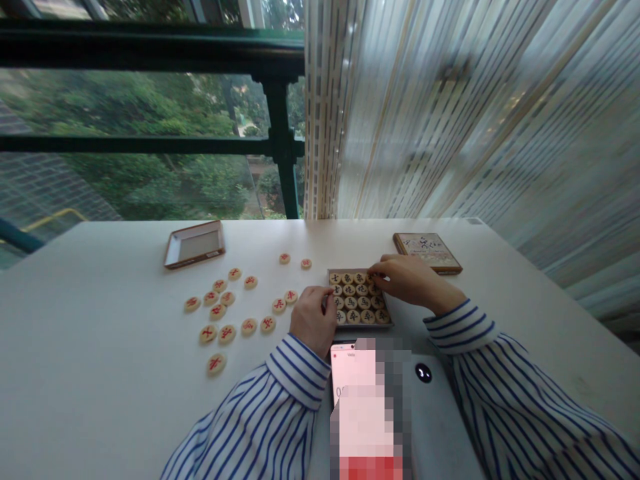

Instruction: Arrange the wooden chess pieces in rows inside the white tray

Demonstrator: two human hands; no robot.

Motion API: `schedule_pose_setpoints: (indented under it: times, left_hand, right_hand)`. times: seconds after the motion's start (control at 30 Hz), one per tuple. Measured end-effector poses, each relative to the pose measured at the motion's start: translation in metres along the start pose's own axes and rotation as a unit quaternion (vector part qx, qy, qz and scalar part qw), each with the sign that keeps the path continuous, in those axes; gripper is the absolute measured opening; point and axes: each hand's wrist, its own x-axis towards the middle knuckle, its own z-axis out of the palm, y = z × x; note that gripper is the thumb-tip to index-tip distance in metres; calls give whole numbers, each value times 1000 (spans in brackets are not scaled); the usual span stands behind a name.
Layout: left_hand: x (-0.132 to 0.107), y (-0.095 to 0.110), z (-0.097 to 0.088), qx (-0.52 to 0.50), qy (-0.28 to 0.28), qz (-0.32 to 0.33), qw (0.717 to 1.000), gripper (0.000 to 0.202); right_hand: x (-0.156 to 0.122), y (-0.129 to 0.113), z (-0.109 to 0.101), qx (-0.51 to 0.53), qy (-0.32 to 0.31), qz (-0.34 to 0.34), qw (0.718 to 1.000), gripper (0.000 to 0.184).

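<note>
A shallow tray (365, 326) holds rows of round xiangqi pieces (361, 290) with dark characters. My left hand (314, 320) is curled at the tray's left edge, its fingertips by the leftmost column; whatever lies between them is hidden. Over the tray's far right corner, my right hand (407, 280) has its fingers closed at a corner xiangqi piece (371, 279), which they partly cover. Red-marked xiangqi pieces (227, 333) lie scattered on the table to the left of my left hand, several of them touching.
An open box lid (195, 245) lies at the far left of the white table (125, 333). A decorated box cover (429, 252) sits beyond my right hand. Close to me are a lit phone (343, 373) and a grey device (440, 413). Window and string curtain (400, 120) stand behind.
</note>
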Motion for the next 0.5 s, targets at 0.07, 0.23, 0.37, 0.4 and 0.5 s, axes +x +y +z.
schedule_pose_setpoints:
  times: [0.07,0.23,0.37,0.4,0.5]
  left_hand:
    - [0,0,0,2,-2,-1,1000,18]
    - [-1,0,-1,3,0,0,1000,18]
    - [-1,0,-1,3,-4,-3,1000,18]
    - [-1,1,-1,3,-6,-4,1000,18]
    - [-1,1,-1,0,-5,-5,1000,18]
  right_hand:
    - [0,0,-1,-1,-1,-1,1000,32]
    - [0,-1,-3,2,-9,6,1000,33]
    - [0,-1,-1,-2,-3,2,1000,32]
    - [0,-1,-1,-2,-2,1,1000,32]
    - [0,0,0,-1,-3,0,1000,32]
